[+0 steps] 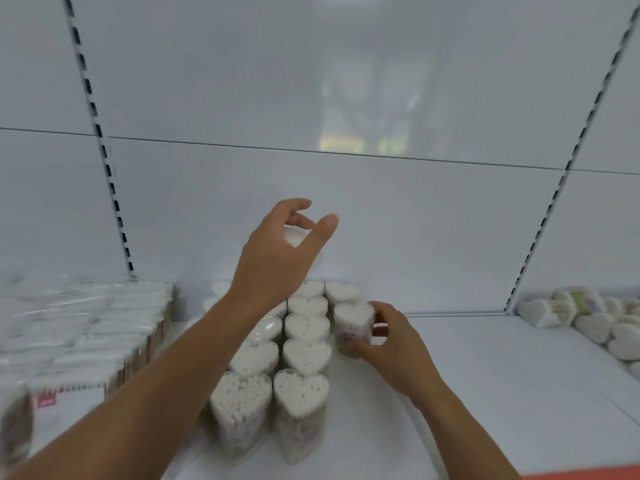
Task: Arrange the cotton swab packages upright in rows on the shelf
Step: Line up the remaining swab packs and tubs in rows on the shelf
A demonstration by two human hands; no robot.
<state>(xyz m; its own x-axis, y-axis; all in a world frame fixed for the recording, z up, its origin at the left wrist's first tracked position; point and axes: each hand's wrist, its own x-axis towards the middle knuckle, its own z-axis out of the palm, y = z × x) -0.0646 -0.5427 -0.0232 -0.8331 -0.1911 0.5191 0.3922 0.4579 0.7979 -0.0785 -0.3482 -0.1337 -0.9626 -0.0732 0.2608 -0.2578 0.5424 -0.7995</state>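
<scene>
Heart-shaped package (353, 320), upright beside the rows (306, 355), is pinched by the right hand (391, 348); raised left hand (273, 258) is loosely curled, contents indiscernible.

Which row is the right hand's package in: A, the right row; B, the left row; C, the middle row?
A: the right hand grips a package at the front of the short right row, beside the longer middle row.
</scene>
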